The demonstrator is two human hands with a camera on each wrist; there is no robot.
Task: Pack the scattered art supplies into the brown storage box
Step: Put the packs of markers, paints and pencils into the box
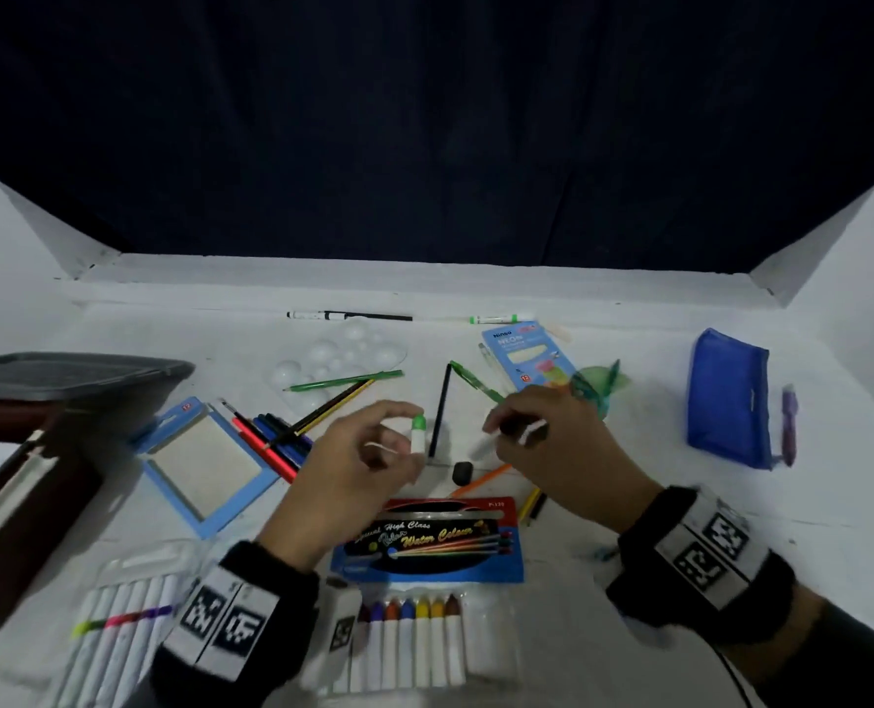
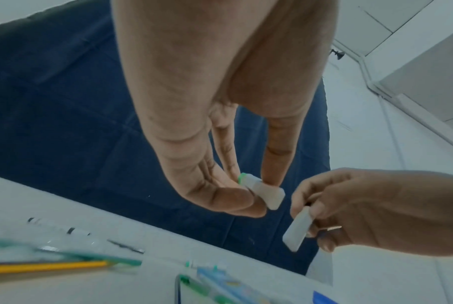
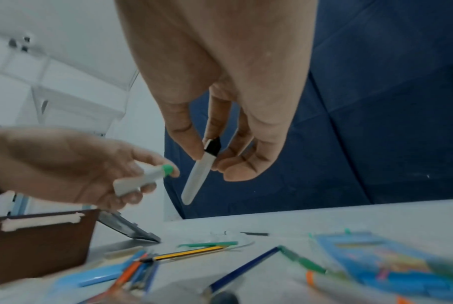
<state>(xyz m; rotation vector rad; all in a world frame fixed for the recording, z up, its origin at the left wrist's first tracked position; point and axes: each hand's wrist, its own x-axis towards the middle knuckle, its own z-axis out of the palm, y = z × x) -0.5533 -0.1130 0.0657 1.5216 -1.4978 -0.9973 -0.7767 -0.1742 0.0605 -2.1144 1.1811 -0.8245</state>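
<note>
So a short white tube with a green cap is pinched in the left hand between thumb and fingertips, held up above the table, and a second white tube with a black end is pinched in the right hand the same way, so each grip is pressed onto its own tube. The two hands are held close together over the middle of the mess, not touching. The brown box is found at the far left of the table, open, with its grey lid propped behind it; what's inside can't be made out. Plenty is scattered around: a blue-framed pad just right of the box, a bunch of pencils beside that, a clear palette further back, a light blue pack behind the right hand, and a blue pouch well off to the right with a purple pen lying beside it. Nearest the person, a water colour set is laid flat under the hands, with a row of crayons in front of it and a pack of white markers at the lower left. A small black eraser-looking lump sits between the hands on the table.
</note>
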